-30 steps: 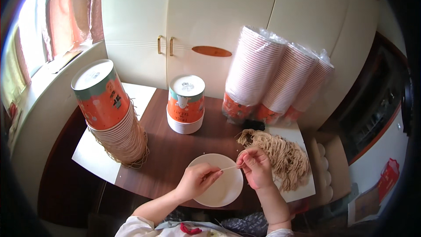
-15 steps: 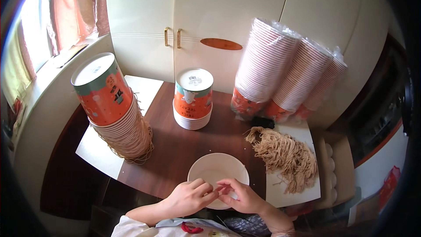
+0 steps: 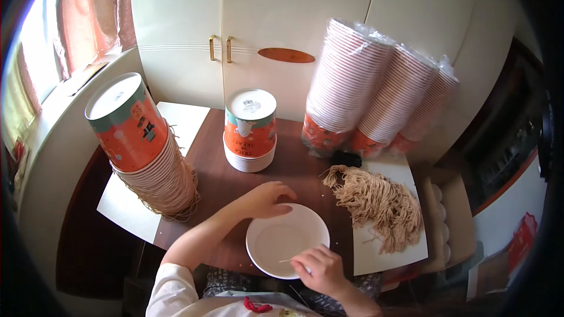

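A white paper bucket (image 3: 286, 236) with its round mouth up sits at the near edge of the table, and I look down into it. My left hand (image 3: 265, 199) reaches over its far left rim, fingers loosely curved and apart from the thumb; I cannot tell whether it touches the rim. By the bucket's near right rim my right hand (image 3: 321, 269) is closed in a pinch. A short pale cord end (image 3: 284, 261) sticks out from its fingertips over the bucket. What else lies inside those fingers is hidden.
Upside-down orange printed buckets stand in a short stack (image 3: 251, 135) and a taller, cord-draped left stack (image 3: 144, 147). Plastic-wrapped stacks (image 3: 349, 76) lean at the back right. A bundle of beige cords (image 3: 382, 202) lies on the right, beside a cardboard box (image 3: 455, 217).
My hands were together over the bucket and have parted. The left has moved away to the far rim; the right stays near with the cord end showing. The view has shifted slightly.
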`<state>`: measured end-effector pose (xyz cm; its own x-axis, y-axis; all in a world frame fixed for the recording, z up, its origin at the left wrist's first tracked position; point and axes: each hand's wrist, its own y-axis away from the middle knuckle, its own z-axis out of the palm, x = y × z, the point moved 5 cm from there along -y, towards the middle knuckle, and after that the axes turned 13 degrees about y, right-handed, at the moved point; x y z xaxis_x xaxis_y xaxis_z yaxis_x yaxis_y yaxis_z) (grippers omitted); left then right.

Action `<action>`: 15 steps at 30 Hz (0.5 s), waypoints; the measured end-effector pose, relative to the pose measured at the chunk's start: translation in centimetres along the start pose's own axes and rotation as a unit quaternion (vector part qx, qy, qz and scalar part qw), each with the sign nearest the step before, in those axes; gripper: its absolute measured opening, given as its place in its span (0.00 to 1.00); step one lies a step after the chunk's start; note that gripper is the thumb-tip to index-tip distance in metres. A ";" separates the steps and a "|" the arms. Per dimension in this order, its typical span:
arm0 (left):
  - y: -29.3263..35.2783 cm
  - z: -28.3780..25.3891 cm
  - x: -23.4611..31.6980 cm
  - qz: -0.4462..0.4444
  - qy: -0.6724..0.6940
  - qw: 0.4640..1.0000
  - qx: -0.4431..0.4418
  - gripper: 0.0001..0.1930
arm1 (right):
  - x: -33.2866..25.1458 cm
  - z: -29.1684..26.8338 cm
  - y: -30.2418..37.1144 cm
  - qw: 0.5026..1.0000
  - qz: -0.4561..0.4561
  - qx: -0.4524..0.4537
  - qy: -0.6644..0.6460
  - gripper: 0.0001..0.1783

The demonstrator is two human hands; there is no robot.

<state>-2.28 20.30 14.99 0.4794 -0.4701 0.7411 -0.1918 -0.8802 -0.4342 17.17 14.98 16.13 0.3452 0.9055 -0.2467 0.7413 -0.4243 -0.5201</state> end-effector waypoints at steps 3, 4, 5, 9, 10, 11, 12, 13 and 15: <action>-1.5 2.3 -3.1 -0.242 0.169 0.944 -0.149 0.12 | -0.6 0.8 1.0 0.999 -0.018 0.034 0.035 0.04; -1.5 2.7 -3.4 -0.252 0.178 0.934 -0.179 0.12 | -0.6 1.0 1.1 0.998 -0.017 0.037 0.037 0.04; -1.5 3.0 -3.5 -0.263 0.186 0.923 -0.208 0.12 | -0.5 1.0 1.2 0.999 -0.010 0.042 0.026 0.03; -1.2 3.8 -3.7 -0.280 0.214 0.915 -0.196 0.12 | -0.1 1.1 1.3 0.999 0.000 0.042 0.007 0.03; -1.1 3.9 -3.7 -0.268 0.214 0.919 -0.193 0.13 | 0.0 1.2 1.3 0.999 0.001 0.043 0.007 0.03; -1.1 3.9 -3.7 -0.256 0.215 0.924 -0.189 0.13 | 0.1 1.2 1.4 0.999 -0.001 0.043 0.006 0.03; -0.9 3.9 -3.8 -0.257 0.214 0.923 -0.188 0.13 | 0.2 1.3 1.4 0.999 -0.004 0.042 0.003 0.03; -0.8 4.0 -4.1 -0.257 0.218 0.922 -0.192 0.14 | 0.2 1.3 1.4 0.999 -0.004 0.041 0.002 0.03; -0.7 4.0 -4.3 -0.259 0.224 0.919 -0.195 0.14 | 0.1 1.3 1.3 0.999 -0.009 0.037 0.003 0.03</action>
<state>-0.74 23.17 10.06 0.2097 0.1160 0.9709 -0.3715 -0.9090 0.1888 17.47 14.52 14.34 0.3361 0.9126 -0.2330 0.7030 -0.4076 -0.5828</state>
